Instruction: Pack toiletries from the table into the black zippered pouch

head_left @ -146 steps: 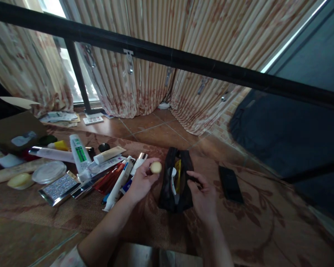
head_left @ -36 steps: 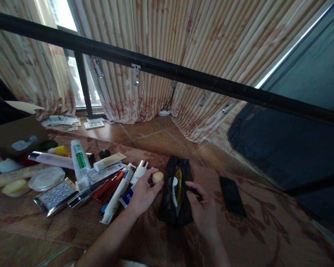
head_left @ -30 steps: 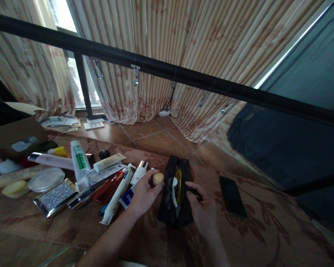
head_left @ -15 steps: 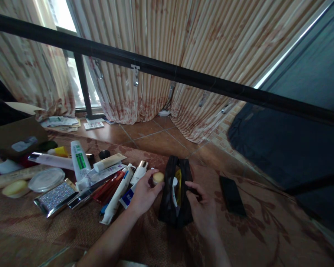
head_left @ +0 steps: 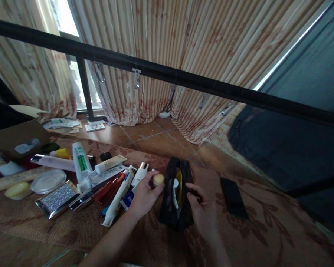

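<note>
Between my hands stands a black mesh pouch (head_left: 167,207) with its top spread apart. Inside it I see a white tube (head_left: 175,194) and something yellow (head_left: 179,183). My left hand (head_left: 146,194) pinches a small round jar with a yellowish lid (head_left: 159,180), close beside the pouch's left edge. My right hand (head_left: 202,202) grips the pouch's right edge between thumb and fingers. Just left of my left hand lie a blue-and-white tube (head_left: 128,198), a white tube with a crimped end (head_left: 118,198) and a white bottle with a shiny cap (head_left: 140,173).
More cosmetics spread leftward: a glittery compact (head_left: 56,198), a clear round container (head_left: 48,181), a green-and-white tube (head_left: 81,161). A cardboard box (head_left: 16,137) stands behind them. A black phone (head_left: 233,197) lies on the patterned cloth (head_left: 267,222) at right. A dark rail (head_left: 167,74) crosses ahead.
The view has shifted slightly, so everything sits a little lower. My hands hold the same positions around the jar and the pouch.
</note>
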`<state>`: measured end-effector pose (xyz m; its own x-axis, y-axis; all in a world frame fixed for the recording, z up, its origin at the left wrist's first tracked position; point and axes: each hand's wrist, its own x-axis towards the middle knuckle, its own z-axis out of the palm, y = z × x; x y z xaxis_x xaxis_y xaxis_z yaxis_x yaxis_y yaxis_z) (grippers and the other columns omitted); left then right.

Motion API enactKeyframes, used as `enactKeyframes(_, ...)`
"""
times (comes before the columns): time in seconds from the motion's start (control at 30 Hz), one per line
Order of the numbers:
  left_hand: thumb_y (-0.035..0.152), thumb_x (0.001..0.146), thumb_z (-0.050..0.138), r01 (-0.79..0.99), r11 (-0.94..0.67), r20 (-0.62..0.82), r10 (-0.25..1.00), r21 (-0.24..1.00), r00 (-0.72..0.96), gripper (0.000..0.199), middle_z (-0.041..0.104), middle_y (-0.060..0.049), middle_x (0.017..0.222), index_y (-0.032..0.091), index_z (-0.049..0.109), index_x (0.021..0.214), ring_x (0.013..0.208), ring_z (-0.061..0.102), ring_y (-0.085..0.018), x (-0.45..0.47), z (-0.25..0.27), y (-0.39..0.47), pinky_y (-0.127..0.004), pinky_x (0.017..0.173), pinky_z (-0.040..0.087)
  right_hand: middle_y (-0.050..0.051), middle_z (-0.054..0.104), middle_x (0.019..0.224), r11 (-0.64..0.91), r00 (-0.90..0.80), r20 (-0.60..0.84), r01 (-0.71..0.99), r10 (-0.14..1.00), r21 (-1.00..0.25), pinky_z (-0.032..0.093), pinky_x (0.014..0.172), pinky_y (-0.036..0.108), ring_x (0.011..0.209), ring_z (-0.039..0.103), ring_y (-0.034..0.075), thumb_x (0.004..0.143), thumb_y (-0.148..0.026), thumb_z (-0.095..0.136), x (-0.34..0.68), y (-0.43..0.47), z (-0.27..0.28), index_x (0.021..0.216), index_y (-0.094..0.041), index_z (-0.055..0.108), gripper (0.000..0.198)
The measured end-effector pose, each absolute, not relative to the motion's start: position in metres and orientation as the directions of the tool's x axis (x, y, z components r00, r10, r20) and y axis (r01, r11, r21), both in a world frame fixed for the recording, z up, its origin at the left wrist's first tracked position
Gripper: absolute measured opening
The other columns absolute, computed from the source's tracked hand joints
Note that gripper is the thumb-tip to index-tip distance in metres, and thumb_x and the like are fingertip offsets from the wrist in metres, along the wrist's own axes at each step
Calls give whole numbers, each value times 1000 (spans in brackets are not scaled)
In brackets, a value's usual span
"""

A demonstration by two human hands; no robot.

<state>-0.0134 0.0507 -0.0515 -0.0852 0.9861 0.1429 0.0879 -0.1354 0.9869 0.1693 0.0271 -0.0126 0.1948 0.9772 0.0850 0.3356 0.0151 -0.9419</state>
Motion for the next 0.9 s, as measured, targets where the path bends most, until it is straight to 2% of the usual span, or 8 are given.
enactKeyframes(0.53, 36, 77, 62, 22, -102, 104, 990, 994, -90, 40, 61, -3, 94, 17, 52, 111, 79, 60, -15, -12, -38, 49, -28, 73, 49, 6, 69, 95, 48, 194, 121, 345, 973, -937, 49, 69, 30, 81, 63, 20, 75, -33, 56, 169, 28, -13, 99, -19, 67, 30)
enactKeyframes(0.73, 38, 78, 62, 2, -105, 104, 990, 995, -95, 40, 62, -4, 95, 16, 54, 111, 82, 61, -16, -12, -36, 48, -29, 76, 49, 7, 69, 94, 29, 191, 94, 316, 977, -948, 49, 62, 29, 73, 63, 19, 75, -35, 56, 168, 27, -12, 100, -19, 67, 32)
enactKeyframes(0.9, 39, 79, 61, 9, -116, 117, 989, 993, -89, 40, 63, -4, 97, 16, 54, 112, 83, 61, -17, -12, -39, 48, -29, 77, 49, 6, 70, 92, 14, 202, 82, 319, 976, -948, 48, 61, 29, 71, 63, 19, 74, -36, 56, 167, 27, -11, 100, -19, 67, 32)
